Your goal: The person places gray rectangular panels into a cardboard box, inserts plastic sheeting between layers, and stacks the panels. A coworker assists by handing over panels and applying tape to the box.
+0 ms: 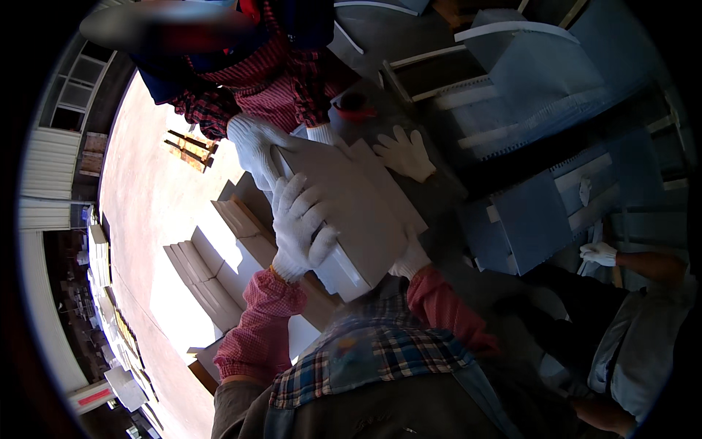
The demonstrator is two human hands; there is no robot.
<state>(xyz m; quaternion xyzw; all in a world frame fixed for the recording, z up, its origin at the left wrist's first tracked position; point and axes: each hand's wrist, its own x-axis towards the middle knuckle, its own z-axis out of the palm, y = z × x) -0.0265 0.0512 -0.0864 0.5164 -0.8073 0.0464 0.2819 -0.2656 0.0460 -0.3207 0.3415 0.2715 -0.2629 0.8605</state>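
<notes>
A stack of flat pale cardboard lies tilted in front of my body. My left hand, in a white knit glove, grips its left edge, with the fingers curled over the top face. At the near right edge my right hand, also gloved, holds the cardboard; its fingers are partly hidden. Across from me a co-worker's gloved hand grasps the far left corner, and their other glove shows at the far edge. A white glove appears just right of the cardboard; whether a hand fills it, I cannot tell.
Bundles of folded cardboard stand at my left on the bright floor. A wooden pallet lies farther off. Grey panels and frames fill the right side, where another person's gloved hand reaches in.
</notes>
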